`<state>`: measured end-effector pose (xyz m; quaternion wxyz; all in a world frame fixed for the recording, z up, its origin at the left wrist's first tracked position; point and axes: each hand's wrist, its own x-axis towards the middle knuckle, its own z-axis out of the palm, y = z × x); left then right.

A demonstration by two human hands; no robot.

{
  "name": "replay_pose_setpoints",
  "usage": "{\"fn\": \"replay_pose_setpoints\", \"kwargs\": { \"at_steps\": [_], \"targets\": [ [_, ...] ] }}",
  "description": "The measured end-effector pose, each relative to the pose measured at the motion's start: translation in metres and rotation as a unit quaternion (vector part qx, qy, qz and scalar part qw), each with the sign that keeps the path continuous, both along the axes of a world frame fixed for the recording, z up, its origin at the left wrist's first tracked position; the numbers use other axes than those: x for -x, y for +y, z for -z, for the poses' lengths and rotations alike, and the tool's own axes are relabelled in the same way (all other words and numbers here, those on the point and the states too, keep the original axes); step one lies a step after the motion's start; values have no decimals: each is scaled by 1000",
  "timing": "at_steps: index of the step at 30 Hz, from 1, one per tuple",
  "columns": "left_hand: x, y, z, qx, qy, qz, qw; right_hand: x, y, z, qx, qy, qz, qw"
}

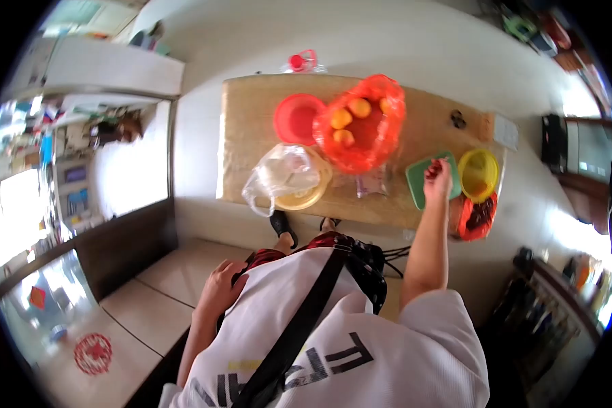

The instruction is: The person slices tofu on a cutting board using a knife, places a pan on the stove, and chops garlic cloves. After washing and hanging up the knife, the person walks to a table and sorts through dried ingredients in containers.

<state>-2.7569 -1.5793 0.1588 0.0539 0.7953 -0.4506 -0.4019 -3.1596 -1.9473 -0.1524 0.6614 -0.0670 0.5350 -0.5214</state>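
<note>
My right hand (438, 182) reaches over a green tray (417, 188) on the right part of the table. Its fingers are curled closed, with small dark red bits showing at the fingertips, too small to name. Just right of it stands a yellow basket (478, 175), and below that an orange-red plastic bag (487, 223) with dark contents. Down by my lap, my left hand (223, 282) lies against my side with its fingers stretched out, holding nothing.
On the brown table (248, 102) sit a red basin (296, 117), a red bag (377, 151) with several oranges, and a clear bag (279, 173) over a yellowish bowl (309, 190). A small clear packet (372, 182) lies near the front edge. A red-capped bottle (304, 62) stands behind.
</note>
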Motion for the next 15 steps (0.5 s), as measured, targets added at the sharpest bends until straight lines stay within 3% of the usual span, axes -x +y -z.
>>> {"fn": "replay_pose_setpoints", "kwargs": {
  "at_steps": [3, 7, 9, 11, 15],
  "targets": [
    [-11, 11, 0, 12, -3, -3, 1000, -58, 0, -95, 82, -104, -41, 990],
    [-41, 40, 11, 78, -4, -1, 997, -161, 39, -195, 140, -192, -210, 948],
    [-58, 57, 14, 87, 10, -22, 996, -216, 75, -224, 128, -260, -276, 916],
    [-80, 73, 20, 98, 23, -30, 994, -274, 121, -255, 86, -235, -341, 906],
    [-145, 115, 51, 131, 30, -24, 991, -375, 210, -254, 19, -278, -498, 821]
  ]
}}
